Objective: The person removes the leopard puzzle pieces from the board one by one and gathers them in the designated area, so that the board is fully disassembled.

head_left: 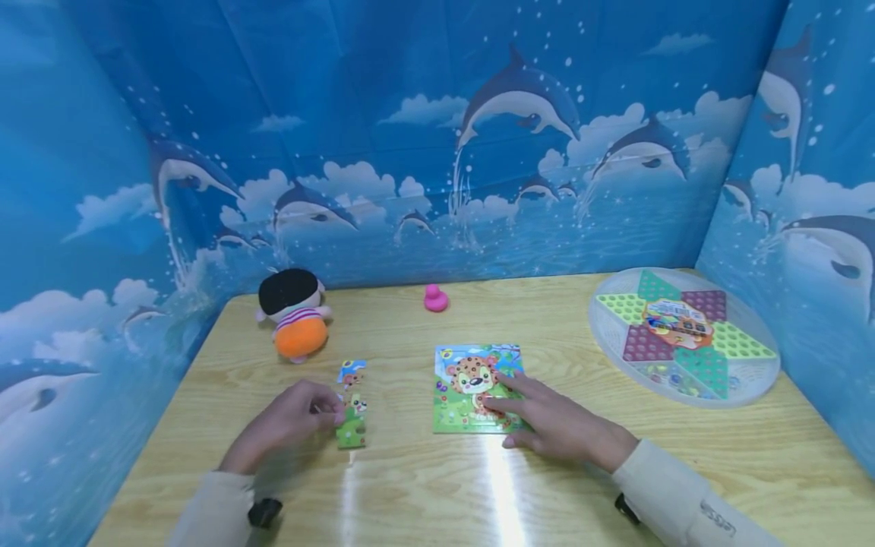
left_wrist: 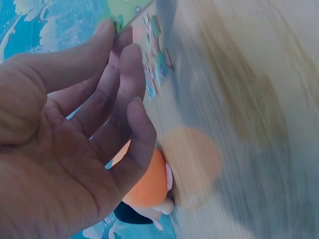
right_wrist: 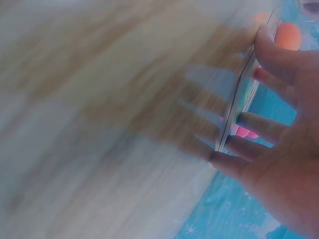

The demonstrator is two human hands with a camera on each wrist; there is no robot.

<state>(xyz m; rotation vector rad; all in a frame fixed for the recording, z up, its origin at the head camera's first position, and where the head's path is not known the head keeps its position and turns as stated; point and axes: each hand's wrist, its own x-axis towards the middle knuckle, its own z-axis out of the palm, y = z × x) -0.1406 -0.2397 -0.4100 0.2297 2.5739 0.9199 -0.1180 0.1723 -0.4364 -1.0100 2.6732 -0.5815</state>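
A square puzzle board (head_left: 454, 414) with a cartoon leopard on green grass lies in the middle of the table. Across its right side spreads my right hand (head_left: 547, 418), fingertips on the picture and thumb near the front right corner. In the right wrist view, the board's thin edge (right_wrist: 234, 102) runs along those fingertips. A short column of puzzle pieces (head_left: 352, 368) lies left of the board. My left hand (head_left: 294, 418) is beside that column and pinches a green puzzle piece (left_wrist: 130, 11) between thumb and fingertip, while its other fingers are loosely bent.
A plush doll (head_left: 299, 334) with orange bottoms lies at the back left. Behind the board sits a pink rubber duck (head_left: 435, 298). A round star-patterned marble game board (head_left: 615, 365) is at the right. A blue dolphin-printed backdrop (head_left: 383, 228) surrounds the table.
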